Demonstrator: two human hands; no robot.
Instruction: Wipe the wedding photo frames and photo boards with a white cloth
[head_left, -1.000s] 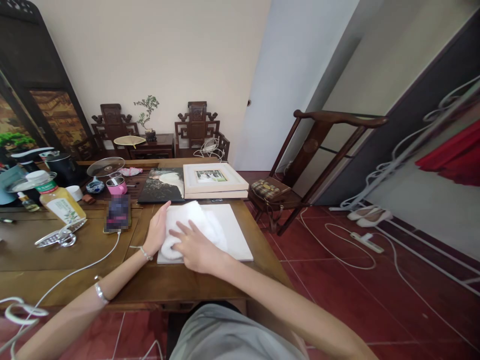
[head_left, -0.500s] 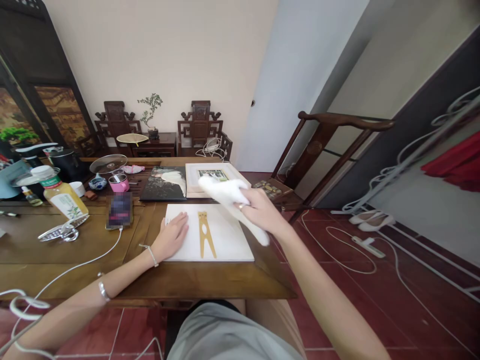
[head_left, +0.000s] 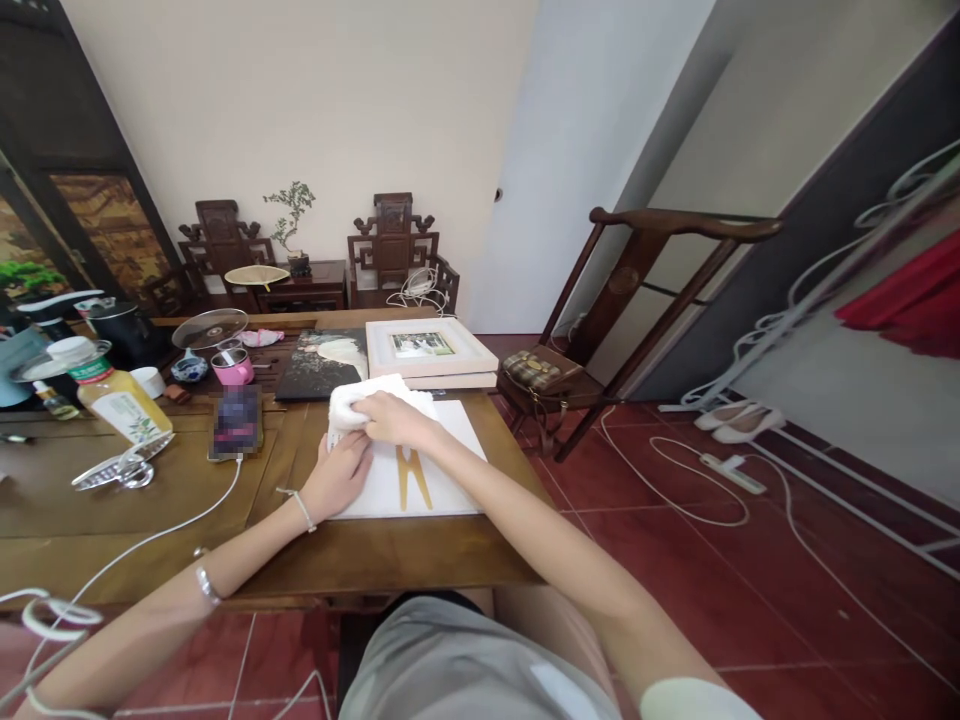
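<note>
My left hand [head_left: 341,482] lies flat on the left side of a white board [head_left: 463,452], its fingers stretched out. A folded white cloth [head_left: 348,404] is bunched in my right hand [head_left: 393,418], whose fingers are closed around it. The cloth rests over the board's far left corner, just beyond my left fingertips. On the board is a flat tan-yellow shape with two long legs [head_left: 415,488]; its upper part is hidden behind my right hand and wrist. Whether it is printed or loose I cannot tell.
Behind the board stand stacked white picture frames [head_left: 450,350] and a dark picture panel [head_left: 321,365]. To the left are a phone [head_left: 235,425] on a cable, a metal hair clip [head_left: 124,465], a juice bottle [head_left: 124,400] and a pink cup [head_left: 234,368]. A wooden chair [head_left: 630,280] holds a bag [head_left: 541,368].
My right hand has swept left with the cloth, from above the board's right side to its far left corner. My left hand has stayed on the board.
</note>
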